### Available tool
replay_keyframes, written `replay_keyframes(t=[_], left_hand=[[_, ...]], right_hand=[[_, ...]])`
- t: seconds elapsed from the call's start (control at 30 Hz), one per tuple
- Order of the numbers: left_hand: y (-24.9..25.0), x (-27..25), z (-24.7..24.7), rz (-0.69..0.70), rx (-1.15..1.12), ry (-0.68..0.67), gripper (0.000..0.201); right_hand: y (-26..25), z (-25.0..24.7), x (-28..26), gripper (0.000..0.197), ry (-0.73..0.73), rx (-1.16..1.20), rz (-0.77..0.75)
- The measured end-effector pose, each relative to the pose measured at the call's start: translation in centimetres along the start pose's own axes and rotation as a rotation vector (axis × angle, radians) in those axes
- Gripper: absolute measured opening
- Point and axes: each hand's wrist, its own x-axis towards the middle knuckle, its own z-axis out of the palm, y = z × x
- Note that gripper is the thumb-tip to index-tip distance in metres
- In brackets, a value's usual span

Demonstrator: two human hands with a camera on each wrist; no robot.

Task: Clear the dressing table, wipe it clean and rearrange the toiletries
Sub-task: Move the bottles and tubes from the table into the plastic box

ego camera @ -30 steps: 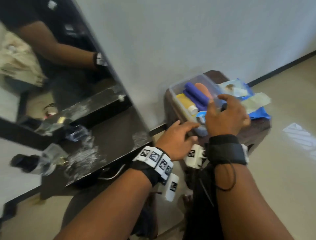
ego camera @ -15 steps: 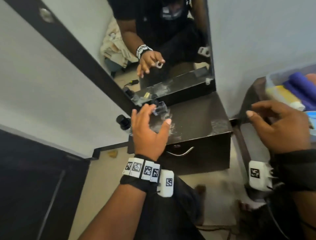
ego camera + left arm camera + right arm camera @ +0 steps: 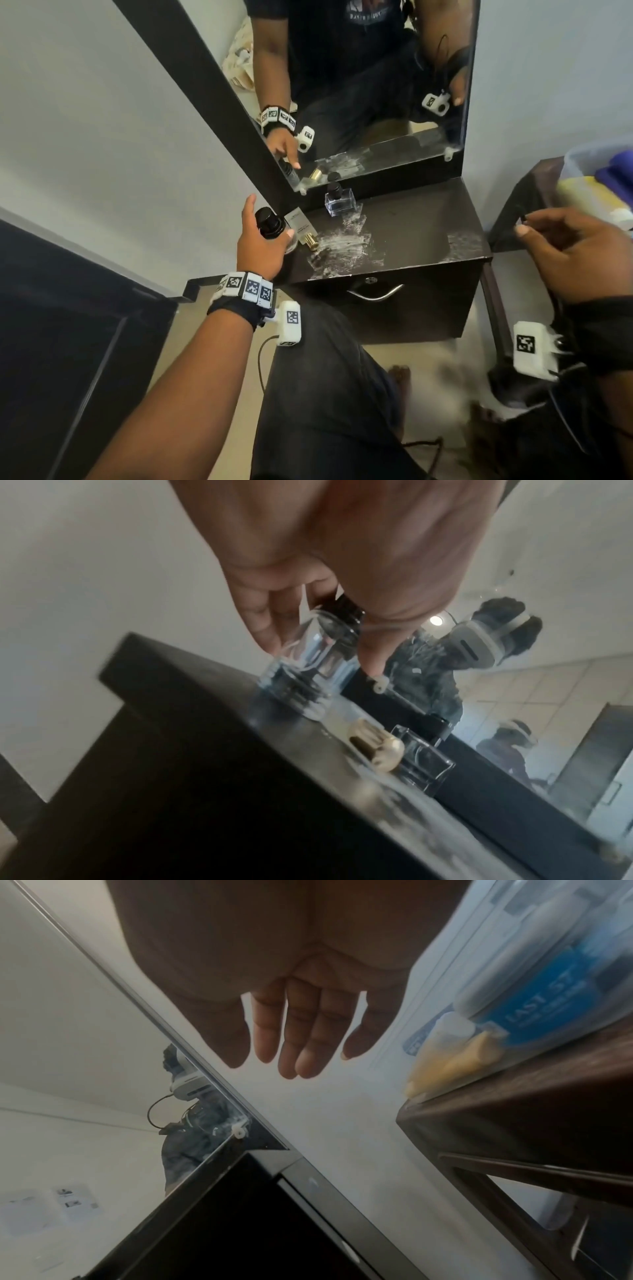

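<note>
My left hand (image 3: pixel 270 216) is at the far left of the dark dressing table (image 3: pixel 421 226). Its thumb and fingers close on either side of a clear round bottle with a black cap (image 3: pixel 269 222), which stands on the table (image 3: pixel 212 723) in the left wrist view (image 3: pixel 308 674). Beside it lies a small bottle with a gold cap (image 3: pixel 305 233) (image 3: pixel 375 746). A square clear perfume bottle (image 3: pixel 339 202) (image 3: pixel 423 764) stands near the mirror. My right hand (image 3: pixel 524 222) (image 3: pixel 291 1064) hovers empty at the right, fingers loosely bent.
White powder smears (image 3: pixel 342 248) cover the table's middle and right corner. A mirror (image 3: pixel 376 85) rises behind. A drawer handle (image 3: pixel 375 294) sits below the front edge. At the right, a clear plastic box (image 3: pixel 596 178) (image 3: pixel 548 988) of toiletries rests on a brown stool (image 3: pixel 514 1118).
My left hand has come from near the box, across the table, down onto the black-capped bottle. My right hand has left the box and now hangs beside the stool.
</note>
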Motion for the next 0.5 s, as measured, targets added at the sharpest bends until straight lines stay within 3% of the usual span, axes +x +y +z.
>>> replay_keyframes(t=[0.1,0.17,0.3,0.37,0.43,0.5], left_hand=[[-0.4,-0.2,-0.1,-0.011,-0.02,-0.003,0.107],[-0.4,-0.5,-0.8,-0.03,-0.037,0.066,0.112],[-0.3,-2.1,-1.5,0.06,-0.061,0.23,0.105],[-1.0,-1.9,-1.2,0.058,-0.069,0.191,0.097],[-0.9,-2.6,-0.5,0.047,-0.063,0.08,0.106],[2.7,-5.9,2.1,0.191,-0.1,-0.02,0.108]], right_hand=[[-0.8,-0.4,-0.2,0.023,0.0,0.01,-0.008],[-1.0,-0.6,-0.2,0.022,0.044,0.052,0.009],[-0.9,-1.3,0.2,0.015,0.17,0.131,-0.004],[-1.3,-1.7,0.3,0.016,0.18,0.201,-0.044],[-3.0,-1.3,0.2,0.026,0.141,0.269,-0.136],[-4.0,-1.5,-0.2,0.041,0.052,0.312,-0.19]])
